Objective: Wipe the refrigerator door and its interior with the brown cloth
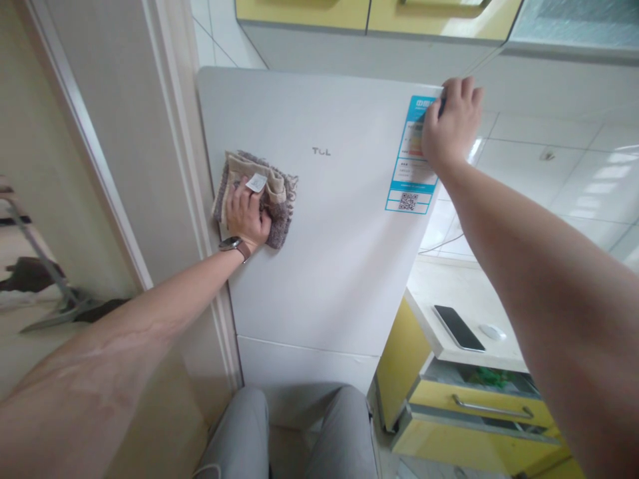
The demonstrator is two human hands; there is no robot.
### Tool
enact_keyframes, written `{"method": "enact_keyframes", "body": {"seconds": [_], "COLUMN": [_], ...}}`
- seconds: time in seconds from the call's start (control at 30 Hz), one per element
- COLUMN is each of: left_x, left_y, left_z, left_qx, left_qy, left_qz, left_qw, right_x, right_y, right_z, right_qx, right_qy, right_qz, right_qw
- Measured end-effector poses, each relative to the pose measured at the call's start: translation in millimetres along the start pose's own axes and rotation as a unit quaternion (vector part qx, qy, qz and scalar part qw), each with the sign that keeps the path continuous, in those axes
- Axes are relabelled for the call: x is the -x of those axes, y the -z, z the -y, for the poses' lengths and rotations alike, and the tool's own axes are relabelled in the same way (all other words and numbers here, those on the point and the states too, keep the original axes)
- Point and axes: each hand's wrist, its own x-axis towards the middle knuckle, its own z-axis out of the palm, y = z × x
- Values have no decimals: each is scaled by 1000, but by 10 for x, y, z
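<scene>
A white refrigerator [319, 266] with TCL lettering on its upper door stands in front of me. My left hand [248, 218] presses a folded brown and beige cleaning cloth [279, 219] with a small white tag against the left side of that door. The fingers bend over the cloth, and a watch [232, 244] sits on the wrist. At the top right corner, my right hand [452, 126] is closed round the door's edge. Its fingertips are hidden behind the edge. Partly under this hand is a blue energy label [409, 169] with a QR code.
A door frame [184, 166] runs close along the refrigerator's left side. To the right, a counter [449, 286] bears a phone [458, 327] and a white oval object [492, 332]. Yellow drawers [479, 402] are below it. Yellow wall cabinets [304, 13] hang above.
</scene>
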Motion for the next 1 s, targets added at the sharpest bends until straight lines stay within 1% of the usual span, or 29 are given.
{"method": "enact_keyframes", "body": {"seconds": [0.17, 0.33, 0.47, 0.57, 0.63, 0.73, 0.8, 0.87, 0.93, 1.0], "left_x": [430, 937, 1419, 1795, 2031, 2327, 2458, 2518, 2498, 2405], "left_y": [-83, -180, -334, -438, -465, -438, -386, -313, -215, -96], "left_z": [-26, 14, 140, 236, 274, 281, 254, 204, 128, 25], "left_qx": [-5, -28, -71, -77, -70, -53, -39, -33, -40, -54], "left_qy": [42, 54, 35, 11, -14, -53, -93, -129, -140, -132], "left_qz": [-4, 41, 57, 75, 94, 121, 142, 169, 201, 239], "left_qw": [999, 997, 995, 994, 993, 990, 985, 977, 969, 961], "right_x": [-2, -7, -15, -23, -26, -27, -24, -23, -25, -29], "right_y": [-7, -16, -34, -41, -40, -37, -40, -49, -62, -72], "right_z": [-9, -16, -36, -54, -62, -65, -66, -68, -74, -83], "right_qx": [9, 24, 41, 48, 43, 28, 18, 12, 11, 19], "right_qy": [0, 0, 3, 5, 6, 9, 9, 9, 12, 12], "right_qz": [-8, -18, -15, -19, -21, -24, -26, -26, -25, -30], "right_qw": [1000, 1000, 999, 999, 999, 999, 999, 1000, 1000, 999]}}
